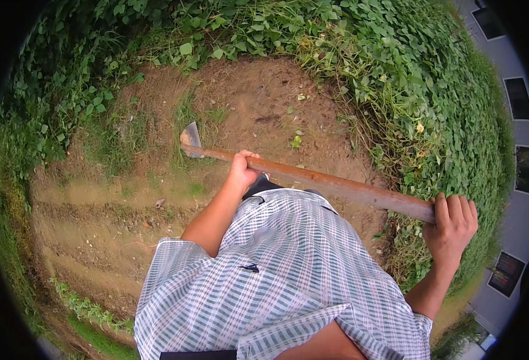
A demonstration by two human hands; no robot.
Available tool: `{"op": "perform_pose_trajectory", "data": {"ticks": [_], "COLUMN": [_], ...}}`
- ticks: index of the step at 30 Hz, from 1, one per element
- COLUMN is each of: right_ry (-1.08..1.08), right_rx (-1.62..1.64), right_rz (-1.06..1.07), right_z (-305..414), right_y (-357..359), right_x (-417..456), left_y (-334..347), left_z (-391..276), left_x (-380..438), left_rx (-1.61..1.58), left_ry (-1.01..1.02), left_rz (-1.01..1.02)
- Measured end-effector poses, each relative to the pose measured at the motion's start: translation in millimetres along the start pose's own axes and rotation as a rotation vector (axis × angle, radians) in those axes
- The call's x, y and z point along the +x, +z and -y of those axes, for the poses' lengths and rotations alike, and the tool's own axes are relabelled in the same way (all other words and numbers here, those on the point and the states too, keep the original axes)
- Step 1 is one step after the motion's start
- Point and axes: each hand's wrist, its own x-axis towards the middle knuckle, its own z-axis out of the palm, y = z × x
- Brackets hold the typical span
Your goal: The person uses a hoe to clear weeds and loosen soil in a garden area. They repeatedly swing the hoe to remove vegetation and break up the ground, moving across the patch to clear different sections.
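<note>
A hoe slants across the view in front of my plaid shirt. Its long wooden handle (318, 177) runs from the upper left down to the right. My left hand (245, 170) is wrapped around the handle partway along, nearer the blade. My right hand (451, 223) grips the butt end at the far right, with the fingers over the top. At the other end, the flat metal hoe blade (191, 139) is beside a tuft of grass (186, 110); whether it touches the soil I cannot tell. The shirt and my left hand hide most of my legs.
Brown bare soil (264, 99) with scattered weeds lies around me. Dense leafy vines (408, 58) border it above and to the right. A yellowish leaf (296, 141) lies on the ground. A grey building wall with windows (518, 99) stands beyond the vines. Low green plants (89, 306) grow at lower left.
</note>
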Motion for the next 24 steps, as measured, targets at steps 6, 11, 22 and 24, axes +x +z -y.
{"op": "perform_pose_trajectory", "data": {"ticks": [6,11,22,24], "right_ry": [-0.148,-0.229,-0.259,-0.276], "right_rx": [0.028,-0.017,-0.03,-0.047], "right_rz": [-0.082,-0.186,-0.376,-0.392], "right_z": [-15.6,-61.4,-63.8,-65.2], "right_y": [-46.0,-78.1,-79.0,-82.3], "right_x": [41.3,57.6,96.3,98.1], "left_y": [41.7,66.5,133.2,127.8], "left_z": [-3.7,9.9,15.9,14.9], "left_x": [-31.8,-45.6,-77.9,-62.5], "left_rx": [0.06,-0.004,0.203,0.176], "left_ry": [-0.054,-0.069,-0.071,-0.085], "left_rz": [-0.051,-0.06,0.261,0.231]}}
